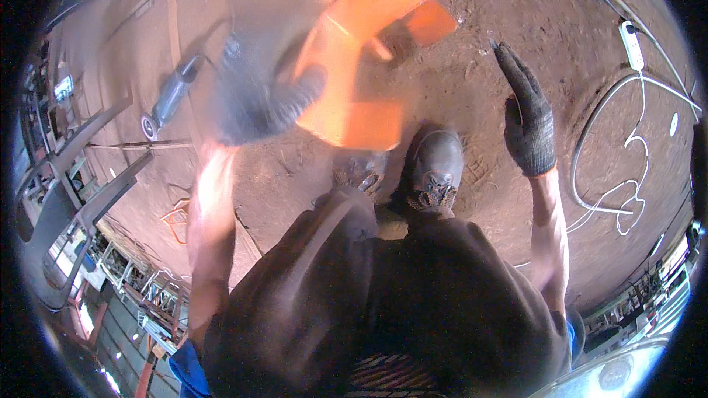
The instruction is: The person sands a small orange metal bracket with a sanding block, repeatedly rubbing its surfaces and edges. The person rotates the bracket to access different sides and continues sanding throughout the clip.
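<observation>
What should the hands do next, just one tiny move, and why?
Maybe bring the right hand in to steady the orange piece: that hand is open, empty and apart, while the left hand, blurred, is at the piece's edge.

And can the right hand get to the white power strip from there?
Probably yes, perhaps with a lean: the right hand looks empty, and only brown floor shows between it and the power strip, which lies farther right.

Bright orange piece [335, 66], reddish-brown floor [494, 214], white power strip [632, 46], blue-grey tool [172, 94], dark trousers [472, 287].
</observation>
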